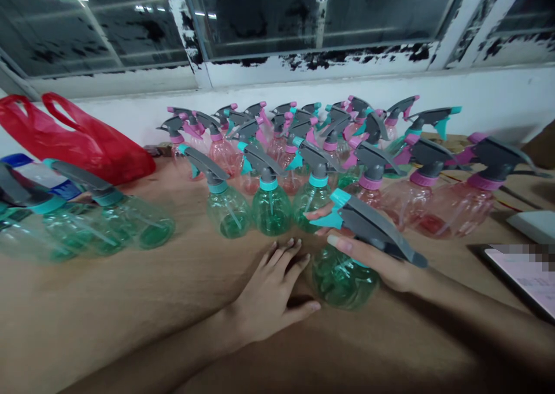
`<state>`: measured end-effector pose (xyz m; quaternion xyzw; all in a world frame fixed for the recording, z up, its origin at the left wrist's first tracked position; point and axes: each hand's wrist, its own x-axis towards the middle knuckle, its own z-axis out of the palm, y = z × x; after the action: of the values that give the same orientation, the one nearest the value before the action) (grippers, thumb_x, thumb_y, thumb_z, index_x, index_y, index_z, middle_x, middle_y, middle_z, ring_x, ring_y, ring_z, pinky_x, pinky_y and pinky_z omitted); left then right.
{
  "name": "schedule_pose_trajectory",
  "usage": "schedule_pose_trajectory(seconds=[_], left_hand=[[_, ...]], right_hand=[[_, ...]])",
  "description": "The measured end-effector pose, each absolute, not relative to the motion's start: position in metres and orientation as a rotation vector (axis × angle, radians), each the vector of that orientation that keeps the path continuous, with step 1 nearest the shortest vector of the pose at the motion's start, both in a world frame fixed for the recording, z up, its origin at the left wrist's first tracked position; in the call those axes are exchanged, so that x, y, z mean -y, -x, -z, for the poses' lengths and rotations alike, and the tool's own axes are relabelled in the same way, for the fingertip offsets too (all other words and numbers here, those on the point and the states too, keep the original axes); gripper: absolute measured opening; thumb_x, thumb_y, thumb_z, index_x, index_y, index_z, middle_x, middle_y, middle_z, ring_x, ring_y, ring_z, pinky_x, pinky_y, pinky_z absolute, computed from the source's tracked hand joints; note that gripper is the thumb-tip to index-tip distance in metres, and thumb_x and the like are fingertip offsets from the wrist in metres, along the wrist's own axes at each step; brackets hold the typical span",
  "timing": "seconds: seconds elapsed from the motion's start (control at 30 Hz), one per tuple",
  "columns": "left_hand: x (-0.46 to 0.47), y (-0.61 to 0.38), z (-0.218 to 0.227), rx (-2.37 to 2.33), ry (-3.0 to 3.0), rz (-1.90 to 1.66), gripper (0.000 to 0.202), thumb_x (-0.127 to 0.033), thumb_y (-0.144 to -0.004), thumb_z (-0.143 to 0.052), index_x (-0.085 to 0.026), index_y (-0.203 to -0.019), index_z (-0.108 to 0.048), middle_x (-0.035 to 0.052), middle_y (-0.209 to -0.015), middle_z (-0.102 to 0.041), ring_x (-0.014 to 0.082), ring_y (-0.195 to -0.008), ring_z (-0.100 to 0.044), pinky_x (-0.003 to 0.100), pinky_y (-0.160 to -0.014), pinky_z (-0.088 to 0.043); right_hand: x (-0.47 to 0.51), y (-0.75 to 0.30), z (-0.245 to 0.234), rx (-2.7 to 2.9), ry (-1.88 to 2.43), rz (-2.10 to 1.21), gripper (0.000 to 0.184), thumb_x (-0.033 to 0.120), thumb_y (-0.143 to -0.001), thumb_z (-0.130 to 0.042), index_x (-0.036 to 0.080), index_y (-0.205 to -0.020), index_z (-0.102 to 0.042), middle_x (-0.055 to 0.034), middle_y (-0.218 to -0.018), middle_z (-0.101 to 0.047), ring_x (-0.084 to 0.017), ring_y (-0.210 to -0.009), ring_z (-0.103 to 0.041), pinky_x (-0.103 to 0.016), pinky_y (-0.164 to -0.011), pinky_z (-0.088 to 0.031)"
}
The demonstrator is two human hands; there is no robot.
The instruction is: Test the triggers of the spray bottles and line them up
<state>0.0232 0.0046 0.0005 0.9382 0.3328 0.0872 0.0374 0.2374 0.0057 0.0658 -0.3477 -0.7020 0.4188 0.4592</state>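
Note:
A green spray bottle with a grey and teal trigger head stands on the wooden table in front of me. My right hand is wrapped round its neck and trigger head. My left hand lies beside the bottle's left side, fingers stretched out on the table, thumb toward the bottle's base. Behind stand several green bottles and several pink bottles, all with grey trigger heads.
More green bottles lie at the left edge. A red plastic bag sits at the back left against the white wall. A tablet or phone lies at the right edge. A window runs along the back.

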Motion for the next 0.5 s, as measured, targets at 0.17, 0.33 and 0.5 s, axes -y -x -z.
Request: schedule_pose_trajectory(seconds=[0.17, 0.33, 0.5], left_hand=[[-0.0053, -0.0227, 0.0003, -1.023, -2.88, -0.266, 0.07, -0.06, -0.088, -0.048, -0.01, -0.137, -0.04, 0.0174, -0.143, -0.037, 0.0313, -0.134, -0.029, 0.051, -0.107, -0.025], [-0.0056, -0.023, 0.0005, -1.021, -2.891, -0.278, 0.071, -0.061, -0.088, -0.048, -0.01, -0.136, -0.04, 0.0179, -0.142, -0.039, 0.0315, -0.133, -0.03, 0.051, -0.107, -0.025], [-0.0052, -0.0228, 0.0022, -1.015, -2.891, -0.293, 0.071, -0.06, -0.088, -0.049, -0.009, -0.136, -0.04, 0.0183, -0.141, -0.04, 0.0323, -0.133, -0.031, 0.052, -0.107, -0.026]], right_hand=[[-0.0056, -0.2394, -0.0657, 1.763, 0.87, -0.994, 0.03, 0.039, -0.084, -0.061, 0.026, -0.11, -0.057, -0.0042, -0.109, -0.063, -0.022, -0.098, -0.062, -0.038, -0.084, -0.051], [-0.0065, -0.2398, -0.0651, 1.787, 0.872, -0.968, 0.031, 0.039, -0.084, -0.06, 0.025, -0.112, -0.057, -0.0044, -0.105, -0.063, -0.023, -0.1, -0.061, -0.037, -0.084, -0.05], [-0.0073, -0.2399, -0.0652, 1.797, 0.894, -0.987, 0.032, 0.04, -0.085, -0.059, 0.025, -0.113, -0.056, -0.0046, -0.102, -0.062, -0.024, -0.103, -0.06, -0.039, -0.085, -0.05]])
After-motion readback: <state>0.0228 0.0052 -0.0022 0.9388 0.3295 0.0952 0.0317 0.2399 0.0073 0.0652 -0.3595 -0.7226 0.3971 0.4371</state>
